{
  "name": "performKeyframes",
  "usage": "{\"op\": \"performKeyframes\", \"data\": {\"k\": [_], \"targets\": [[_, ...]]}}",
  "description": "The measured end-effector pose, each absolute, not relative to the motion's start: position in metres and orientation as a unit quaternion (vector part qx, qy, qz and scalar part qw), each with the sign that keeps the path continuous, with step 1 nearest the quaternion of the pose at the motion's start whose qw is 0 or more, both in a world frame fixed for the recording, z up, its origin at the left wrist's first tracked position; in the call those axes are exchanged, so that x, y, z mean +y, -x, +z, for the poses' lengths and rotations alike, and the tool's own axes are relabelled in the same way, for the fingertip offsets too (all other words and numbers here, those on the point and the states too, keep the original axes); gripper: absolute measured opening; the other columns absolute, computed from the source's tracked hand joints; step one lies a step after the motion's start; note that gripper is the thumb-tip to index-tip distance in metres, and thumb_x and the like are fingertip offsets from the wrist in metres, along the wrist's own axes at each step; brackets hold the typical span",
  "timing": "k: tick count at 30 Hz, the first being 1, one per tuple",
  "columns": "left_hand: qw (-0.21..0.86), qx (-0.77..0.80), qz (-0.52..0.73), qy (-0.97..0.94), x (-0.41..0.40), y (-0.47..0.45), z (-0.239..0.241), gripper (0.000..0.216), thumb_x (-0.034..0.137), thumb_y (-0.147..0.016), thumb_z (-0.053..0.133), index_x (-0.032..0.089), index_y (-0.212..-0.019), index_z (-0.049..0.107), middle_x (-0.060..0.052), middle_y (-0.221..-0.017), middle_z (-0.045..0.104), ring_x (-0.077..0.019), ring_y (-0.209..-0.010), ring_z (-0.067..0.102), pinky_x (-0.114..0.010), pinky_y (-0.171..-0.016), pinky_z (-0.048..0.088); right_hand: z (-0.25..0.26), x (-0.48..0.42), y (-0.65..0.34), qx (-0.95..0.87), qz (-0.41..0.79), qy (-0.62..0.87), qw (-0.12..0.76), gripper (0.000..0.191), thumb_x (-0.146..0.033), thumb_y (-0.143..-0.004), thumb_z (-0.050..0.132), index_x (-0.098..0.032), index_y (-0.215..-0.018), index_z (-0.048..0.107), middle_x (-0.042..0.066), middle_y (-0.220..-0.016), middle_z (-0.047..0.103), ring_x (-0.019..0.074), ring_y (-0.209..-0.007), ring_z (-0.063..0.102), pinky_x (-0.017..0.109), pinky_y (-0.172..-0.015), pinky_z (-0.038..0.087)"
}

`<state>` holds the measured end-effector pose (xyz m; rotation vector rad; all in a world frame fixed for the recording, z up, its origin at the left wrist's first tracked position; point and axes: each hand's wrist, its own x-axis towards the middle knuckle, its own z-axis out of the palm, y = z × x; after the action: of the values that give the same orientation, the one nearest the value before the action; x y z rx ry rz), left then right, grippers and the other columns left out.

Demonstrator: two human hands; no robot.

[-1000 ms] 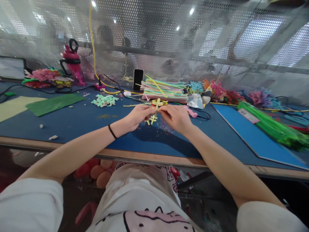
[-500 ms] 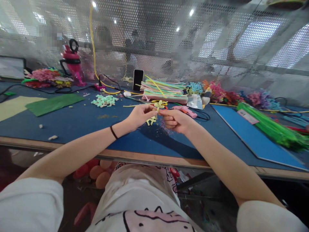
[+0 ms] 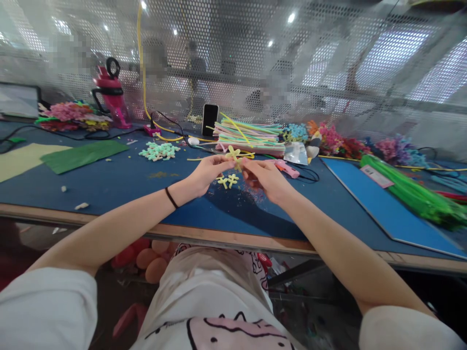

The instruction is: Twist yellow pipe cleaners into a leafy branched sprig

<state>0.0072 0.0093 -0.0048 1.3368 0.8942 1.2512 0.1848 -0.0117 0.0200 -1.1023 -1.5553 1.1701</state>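
My left hand [image 3: 206, 173] and my right hand [image 3: 264, 179] meet above the blue table mat [image 3: 120, 182]. Both pinch a small yellow pipe-cleaner flower [image 3: 233, 155] between their fingertips. Just below the hands lie two small yellow cross-shaped pipe-cleaner pieces [image 3: 228, 181] on the mat. A black band sits on my left wrist.
A bundle of pastel pipe cleaners [image 3: 251, 136] and a phone [image 3: 209, 119] stand behind the hands. A pink glue gun [image 3: 286, 168] lies to the right, mint pieces [image 3: 158, 151] to the left. Green sheet [image 3: 82, 155], pink bottle [image 3: 111, 95], green pipe-cleaner bundle [image 3: 416, 197] and a perforated screen [image 3: 328, 63] surround.
The hands rose slightly with the yellow flower. The cross-shaped pieces that hung by the fingers now lie on the mat below them.
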Motion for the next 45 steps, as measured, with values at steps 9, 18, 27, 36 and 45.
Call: {"op": "performKeyframes", "data": {"k": [9,18,27,36,45], "targets": [[0.532,0.336,0.470,-0.619,0.014,-0.003,-0.004,0.038,0.043,-0.069,0.080,0.018,-0.097,0.075,-0.005,-0.100,0.073,-0.0135,-0.085,0.061,-0.025,-0.072,0.043,0.018,-0.009,-0.186,-0.640,0.450,0.495,0.378,0.018,-0.023,-0.075,0.067,-0.016,-0.061,0.060,-0.002,-0.055,0.053,0.0076,-0.042,0.044,0.021,-0.037,0.031],[0.360,0.334,0.466,-0.736,0.021,0.003,-0.006,0.037,0.047,-0.071,0.077,0.012,-0.084,0.075,-0.004,-0.072,0.070,-0.0119,-0.062,0.057,-0.024,-0.058,0.042,0.022,-0.006,-0.187,-0.503,0.604,0.501,0.361,0.014,-0.021,-0.082,0.066,-0.013,-0.069,0.065,0.002,-0.065,0.061,0.0070,-0.047,0.049,0.019,-0.042,0.041],[0.177,0.281,0.523,-0.785,0.020,0.004,-0.006,0.014,0.030,-0.081,0.072,0.017,-0.085,0.074,-0.005,-0.086,0.075,-0.0129,-0.073,0.063,-0.024,-0.068,0.048,0.023,-0.007,-0.183,-0.382,0.708,0.445,0.394,0.014,-0.007,-0.089,0.059,-0.011,-0.078,0.067,0.000,-0.063,0.062,0.0053,-0.051,0.051,0.016,-0.048,0.046],[0.002,0.202,0.547,-0.813,0.012,0.008,0.001,0.010,0.027,-0.089,0.065,0.022,-0.085,0.073,-0.002,-0.083,0.076,-0.0145,-0.083,0.067,-0.030,-0.082,0.050,0.023,-0.010,-0.182,-0.359,0.705,0.433,0.432,0.007,-0.016,-0.082,0.070,-0.015,-0.075,0.069,0.000,-0.065,0.062,0.0086,-0.057,0.054,0.022,-0.056,0.050],[-0.007,0.289,0.531,-0.797,0.003,0.004,0.002,0.014,0.026,-0.087,0.062,0.016,-0.088,0.072,-0.004,-0.082,0.074,-0.0141,-0.076,0.064,-0.027,-0.074,0.049,0.021,-0.009,-0.187,-0.531,0.596,0.394,0.455,0.023,-0.033,-0.063,0.084,-0.018,-0.071,0.070,-0.003,-0.062,0.055,0.0094,-0.058,0.047,0.024,-0.057,0.040]]}}
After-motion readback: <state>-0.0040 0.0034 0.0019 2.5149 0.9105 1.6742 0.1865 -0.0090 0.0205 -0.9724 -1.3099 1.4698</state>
